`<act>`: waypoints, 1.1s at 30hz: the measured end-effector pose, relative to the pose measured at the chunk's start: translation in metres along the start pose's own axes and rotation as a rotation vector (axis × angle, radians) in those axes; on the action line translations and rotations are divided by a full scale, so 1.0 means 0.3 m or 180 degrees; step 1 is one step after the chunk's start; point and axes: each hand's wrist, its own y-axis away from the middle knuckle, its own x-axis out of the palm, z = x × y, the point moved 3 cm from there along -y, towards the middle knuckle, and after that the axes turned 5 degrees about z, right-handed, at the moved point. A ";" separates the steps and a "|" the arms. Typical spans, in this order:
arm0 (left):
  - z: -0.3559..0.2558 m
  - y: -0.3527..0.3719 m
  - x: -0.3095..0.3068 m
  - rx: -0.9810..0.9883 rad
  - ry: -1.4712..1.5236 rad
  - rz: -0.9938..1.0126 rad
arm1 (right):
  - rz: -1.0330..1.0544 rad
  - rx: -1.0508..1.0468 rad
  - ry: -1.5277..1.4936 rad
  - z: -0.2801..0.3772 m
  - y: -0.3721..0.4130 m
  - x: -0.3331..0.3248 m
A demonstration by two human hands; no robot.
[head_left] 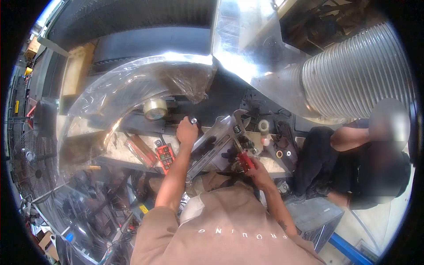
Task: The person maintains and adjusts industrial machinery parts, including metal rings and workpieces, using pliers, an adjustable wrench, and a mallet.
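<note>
My left hand (187, 131) is closed at the left end of a group of tools, with a small round metal piece (193, 120) at its fingertips; what the fingers grip is too small to make out. In my right hand (259, 173) is the red handle of a screwdriver (245, 161), its shaft pointing up and left toward a large adjustable wrench (239, 126). Between my hands lies a long metal level or bar (211, 157). A red remote control with black buttons (165, 158) rests just left of my left forearm.
A roll of clear tape (155, 108) stands behind, near a curved transparent plastic sheet (101, 90). A ribbed flexible duct (357, 73) fills the upper right. Below it sits another person (362, 172) in dark clothes. A grey metal box (313, 214) is at lower right.
</note>
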 end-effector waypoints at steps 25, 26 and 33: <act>-0.367 0.438 -0.266 0.1662 0.2618 0.0897 | 0.1732 0.0069 -0.1661 0.135 0.145 0.116; -0.369 0.442 -0.275 0.1672 0.2610 0.0896 | 0.1855 0.0033 -0.1626 0.132 0.152 0.114; -0.386 0.470 -0.314 0.1983 0.2538 0.1313 | 0.2022 0.0059 -0.1485 0.109 0.209 0.108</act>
